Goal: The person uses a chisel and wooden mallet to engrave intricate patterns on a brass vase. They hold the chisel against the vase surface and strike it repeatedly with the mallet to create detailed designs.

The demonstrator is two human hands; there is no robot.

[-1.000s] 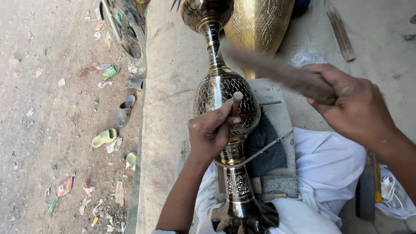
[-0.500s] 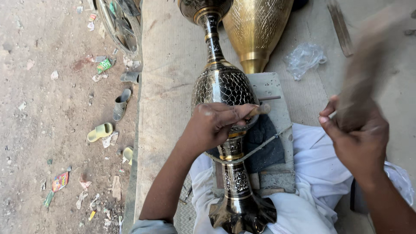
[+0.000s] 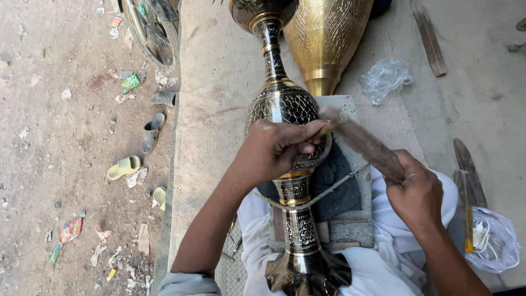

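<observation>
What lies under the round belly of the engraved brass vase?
Under the engraved brass vase lies a dark cushion on a grey block. The left hand covers the contact itself.

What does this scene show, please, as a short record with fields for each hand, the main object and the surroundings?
Left hand: left hand pinches a thin chisel-like tool against the tall engraved black-and-brass vase.
Right hand: right hand grips a blurred wooden mallet, head at the tool.
Vase position: lying across the lap, cord over its neck.
Nearby: golden engraved vessel; crumpled clear plastic bag; yellow-green sandals on dirt.
</observation>
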